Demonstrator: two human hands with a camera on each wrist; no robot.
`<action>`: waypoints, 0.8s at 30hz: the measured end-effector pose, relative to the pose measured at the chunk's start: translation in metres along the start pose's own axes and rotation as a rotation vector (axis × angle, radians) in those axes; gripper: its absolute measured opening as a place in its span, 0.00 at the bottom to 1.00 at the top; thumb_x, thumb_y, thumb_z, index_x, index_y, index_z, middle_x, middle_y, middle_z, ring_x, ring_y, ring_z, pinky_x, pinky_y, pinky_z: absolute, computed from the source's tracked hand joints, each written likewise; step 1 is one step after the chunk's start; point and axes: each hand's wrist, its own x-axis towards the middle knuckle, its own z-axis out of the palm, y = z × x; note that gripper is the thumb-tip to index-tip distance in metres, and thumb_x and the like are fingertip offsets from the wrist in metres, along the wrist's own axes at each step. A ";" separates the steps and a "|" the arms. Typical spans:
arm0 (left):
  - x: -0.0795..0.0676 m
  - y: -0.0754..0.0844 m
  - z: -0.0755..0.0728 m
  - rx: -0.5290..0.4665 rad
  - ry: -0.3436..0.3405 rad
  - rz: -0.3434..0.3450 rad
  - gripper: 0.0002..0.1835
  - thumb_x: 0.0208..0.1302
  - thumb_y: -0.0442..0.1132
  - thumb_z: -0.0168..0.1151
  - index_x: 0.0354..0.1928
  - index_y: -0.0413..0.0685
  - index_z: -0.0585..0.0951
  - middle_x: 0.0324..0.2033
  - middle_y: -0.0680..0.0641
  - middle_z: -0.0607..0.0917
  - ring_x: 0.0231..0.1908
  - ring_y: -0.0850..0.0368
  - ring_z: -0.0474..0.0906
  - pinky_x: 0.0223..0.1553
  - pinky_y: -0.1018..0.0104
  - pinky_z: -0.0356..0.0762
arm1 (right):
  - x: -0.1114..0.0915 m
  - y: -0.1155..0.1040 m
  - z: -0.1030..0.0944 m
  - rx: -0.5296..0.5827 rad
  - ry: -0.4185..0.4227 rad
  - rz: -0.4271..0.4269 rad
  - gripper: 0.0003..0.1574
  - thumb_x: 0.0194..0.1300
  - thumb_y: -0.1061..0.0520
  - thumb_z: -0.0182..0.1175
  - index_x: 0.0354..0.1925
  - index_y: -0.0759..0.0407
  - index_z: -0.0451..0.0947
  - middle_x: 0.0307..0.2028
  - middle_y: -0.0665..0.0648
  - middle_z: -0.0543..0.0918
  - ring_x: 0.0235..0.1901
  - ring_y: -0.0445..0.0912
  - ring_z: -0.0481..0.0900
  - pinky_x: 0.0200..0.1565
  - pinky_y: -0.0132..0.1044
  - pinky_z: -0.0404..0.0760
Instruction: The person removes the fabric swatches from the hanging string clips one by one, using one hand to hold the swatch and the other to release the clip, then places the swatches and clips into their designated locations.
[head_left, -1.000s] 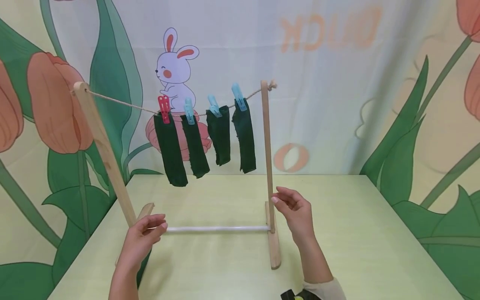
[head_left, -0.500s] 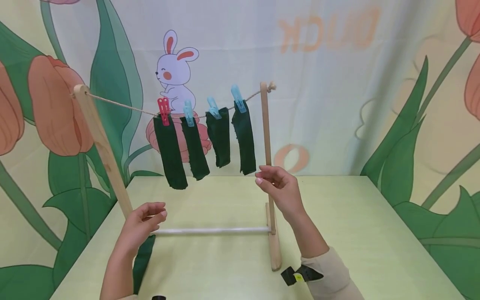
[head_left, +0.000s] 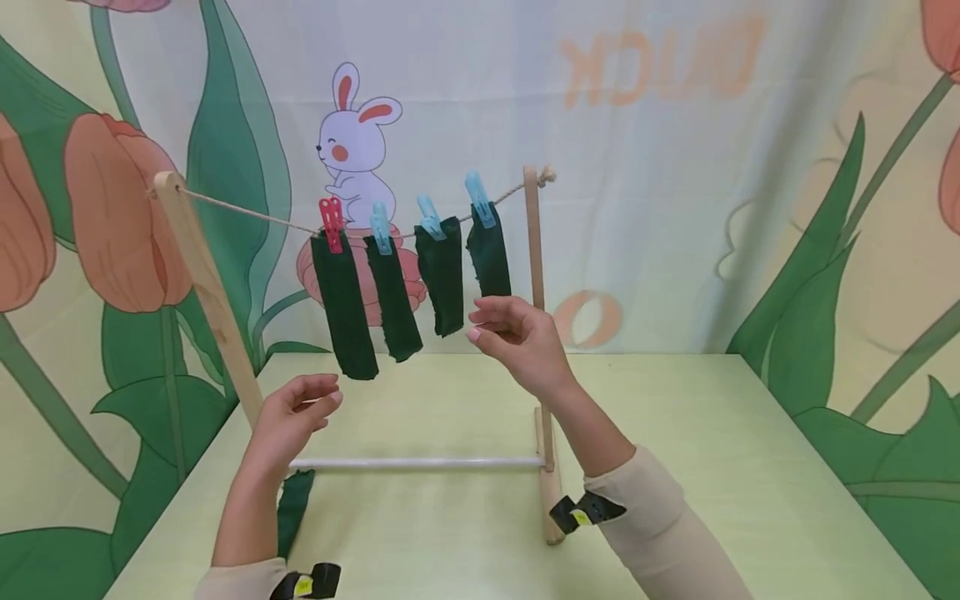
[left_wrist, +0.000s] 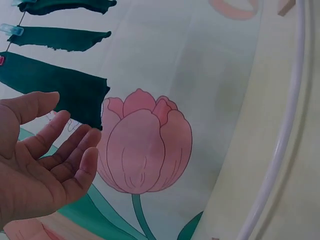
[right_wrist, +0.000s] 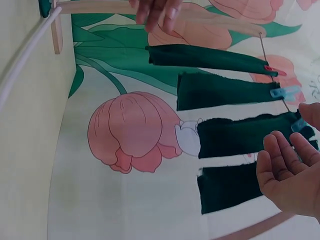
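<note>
Several dark green cloth strips hang in a row from a string. A red clothespin (head_left: 331,223) clips the leftmost strip (head_left: 345,308); light blue clothespins clip the others, such as the rightmost clothespin (head_left: 481,200). My right hand (head_left: 525,346) is raised before the rightmost strip (head_left: 489,258) and hides its lower end. Its fingers are loosely bent around nothing. Lower down, my left hand (head_left: 292,421) hovers near the left post, below the leftmost strip, and holds nothing either. In the left wrist view, the leftmost strip (left_wrist: 60,87) shows just beyond the fingertips.
The string (head_left: 247,211) runs between a left wooden post (head_left: 210,292) and a right wooden post (head_left: 534,242). A white rod (head_left: 420,462) joins them low down. Another dark green cloth piece (head_left: 295,508) lies by my left forearm on the pale table (head_left: 712,467).
My right hand has risen and moved left, from beside the right post to before the rightmost strip. My left hand has risen a little. The hanging strips stay in place.
</note>
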 end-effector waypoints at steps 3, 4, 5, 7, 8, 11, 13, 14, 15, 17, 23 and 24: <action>0.003 0.003 0.004 0.000 0.031 0.030 0.25 0.66 0.46 0.56 0.59 0.38 0.69 0.55 0.40 0.72 0.52 0.47 0.71 0.48 0.65 0.73 | 0.005 -0.002 0.009 -0.018 -0.024 -0.016 0.22 0.60 0.64 0.62 0.53 0.68 0.73 0.44 0.64 0.80 0.42 0.49 0.79 0.42 0.36 0.77; 0.004 0.003 0.005 -0.006 0.042 0.037 0.25 0.66 0.46 0.56 0.59 0.39 0.69 0.55 0.40 0.72 0.52 0.48 0.71 0.47 0.66 0.73 | 0.007 -0.003 0.012 -0.025 -0.028 -0.023 0.22 0.60 0.64 0.62 0.53 0.68 0.73 0.44 0.63 0.81 0.43 0.48 0.79 0.42 0.36 0.77; 0.006 0.004 0.006 -0.014 0.056 0.042 0.24 0.66 0.45 0.56 0.59 0.39 0.69 0.55 0.40 0.72 0.52 0.48 0.71 0.47 0.67 0.73 | 0.008 -0.003 0.014 -0.029 -0.033 -0.032 0.22 0.60 0.64 0.62 0.53 0.68 0.72 0.44 0.63 0.81 0.43 0.48 0.79 0.42 0.37 0.78; 0.008 0.006 0.009 -0.036 0.087 0.047 0.24 0.66 0.45 0.56 0.60 0.39 0.69 0.55 0.40 0.72 0.52 0.48 0.71 0.48 0.67 0.72 | 0.012 -0.005 0.019 -0.030 -0.037 -0.036 0.22 0.60 0.63 0.62 0.53 0.68 0.72 0.44 0.63 0.81 0.44 0.48 0.79 0.43 0.38 0.77; 0.009 0.007 0.011 -0.047 0.103 0.042 0.24 0.66 0.45 0.56 0.60 0.40 0.69 0.56 0.41 0.72 0.52 0.49 0.70 0.49 0.66 0.72 | 0.013 -0.007 0.021 -0.030 -0.040 -0.035 0.22 0.61 0.63 0.62 0.53 0.68 0.72 0.44 0.63 0.81 0.43 0.48 0.79 0.43 0.38 0.78; 0.013 0.010 0.015 -0.086 0.152 0.023 0.24 0.66 0.44 0.56 0.61 0.42 0.68 0.57 0.42 0.70 0.55 0.49 0.68 0.53 0.60 0.69 | 0.017 -0.011 0.028 -0.015 -0.049 -0.031 0.22 0.61 0.64 0.61 0.54 0.68 0.72 0.45 0.63 0.80 0.43 0.49 0.78 0.43 0.39 0.77; 0.015 0.012 0.017 -0.120 0.179 0.014 0.25 0.66 0.44 0.56 0.62 0.43 0.68 0.58 0.43 0.69 0.57 0.49 0.67 0.55 0.56 0.67 | 0.019 -0.014 0.032 -0.007 -0.056 -0.035 0.22 0.61 0.64 0.61 0.54 0.68 0.72 0.45 0.62 0.80 0.43 0.49 0.78 0.43 0.39 0.77; 0.016 0.013 0.018 -0.137 0.194 0.011 0.25 0.66 0.43 0.56 0.63 0.44 0.67 0.59 0.44 0.69 0.57 0.49 0.66 0.56 0.55 0.67 | 0.021 -0.016 0.034 -0.006 -0.061 -0.042 0.22 0.61 0.64 0.62 0.54 0.67 0.72 0.44 0.61 0.81 0.43 0.48 0.78 0.43 0.39 0.77; 0.017 0.014 0.018 -0.155 0.208 0.014 0.25 0.67 0.43 0.56 0.64 0.44 0.66 0.59 0.44 0.68 0.58 0.49 0.66 0.57 0.55 0.66 | 0.022 -0.018 0.037 -0.003 -0.068 -0.050 0.23 0.61 0.64 0.62 0.54 0.66 0.72 0.45 0.60 0.81 0.43 0.48 0.78 0.43 0.39 0.77; 0.020 0.015 0.018 -0.196 0.225 0.025 0.26 0.67 0.42 0.56 0.65 0.45 0.64 0.60 0.44 0.67 0.59 0.49 0.66 0.57 0.54 0.65 | 0.026 -0.021 0.041 -0.003 -0.089 -0.073 0.23 0.61 0.63 0.62 0.55 0.66 0.72 0.45 0.59 0.81 0.44 0.49 0.78 0.43 0.39 0.77; 0.030 0.012 0.017 -0.263 0.171 0.053 0.32 0.67 0.43 0.55 0.69 0.48 0.57 0.64 0.43 0.62 0.62 0.48 0.61 0.61 0.53 0.59 | 0.038 -0.030 0.050 -0.023 -0.124 -0.142 0.25 0.61 0.62 0.61 0.57 0.65 0.71 0.51 0.63 0.78 0.50 0.53 0.75 0.44 0.38 0.76; 0.031 0.011 0.017 -0.274 0.150 0.059 0.32 0.67 0.43 0.55 0.69 0.48 0.56 0.65 0.43 0.61 0.63 0.48 0.60 0.61 0.53 0.58 | 0.039 -0.032 0.051 -0.021 -0.127 -0.149 0.25 0.61 0.63 0.61 0.57 0.65 0.70 0.52 0.63 0.77 0.50 0.53 0.74 0.45 0.38 0.76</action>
